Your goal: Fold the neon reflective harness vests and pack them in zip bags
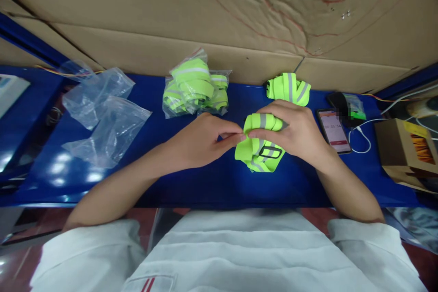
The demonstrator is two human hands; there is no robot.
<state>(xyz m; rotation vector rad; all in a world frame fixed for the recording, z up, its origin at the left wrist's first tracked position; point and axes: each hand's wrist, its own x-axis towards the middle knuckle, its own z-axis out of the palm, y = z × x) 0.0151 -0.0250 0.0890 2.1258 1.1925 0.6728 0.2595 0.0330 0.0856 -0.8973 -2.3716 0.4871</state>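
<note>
A neon-yellow reflective strap (259, 164) with a grey stripe is bundled in loops above the blue table, a black rectangular buckle (270, 152) on its front. My right hand (290, 127) grips the bundle from the right, thumb in front and fingers over the top. From the left, my left hand (205, 140) pinches at the bundle's edge, thumb and forefinger pressed together close to the right thumb. What lies between those fingertips is mostly hidden. Just behind my right hand lies another folded reflective strap (289, 87), unbagged.
Bagged reflective straps (193, 84) are piled at the back middle. Clear plastic bags (109, 132) lie on the left of the blue table (205, 187). To the right are a phone (333, 131) showing a timer, a white cable (364, 139) and an open cardboard box (393, 146). Cardboard (171, 45) lines the back.
</note>
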